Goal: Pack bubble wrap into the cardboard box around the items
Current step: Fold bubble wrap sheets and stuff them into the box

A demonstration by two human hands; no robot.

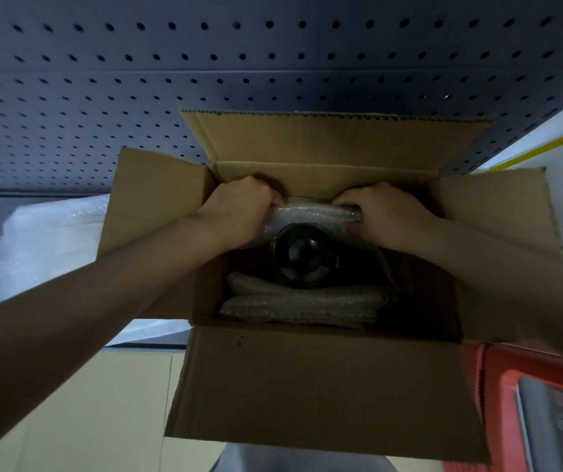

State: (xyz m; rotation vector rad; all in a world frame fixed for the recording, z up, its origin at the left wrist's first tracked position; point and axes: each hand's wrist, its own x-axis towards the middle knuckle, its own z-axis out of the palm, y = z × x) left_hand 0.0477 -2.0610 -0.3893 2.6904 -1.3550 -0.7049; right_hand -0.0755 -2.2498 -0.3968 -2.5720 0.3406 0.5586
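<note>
Cardboard box, unlabelled; both hands grip bubble wrap.

Along the far side we see a dark pegboard panel with regular rows of holes. At the upper right we note a white surface crossed by a yellow stripe. At the lower right we find a red crate holding a grey, flat object (contents too blurred to identify). At the lower left we see a pale yellow floor.
</note>
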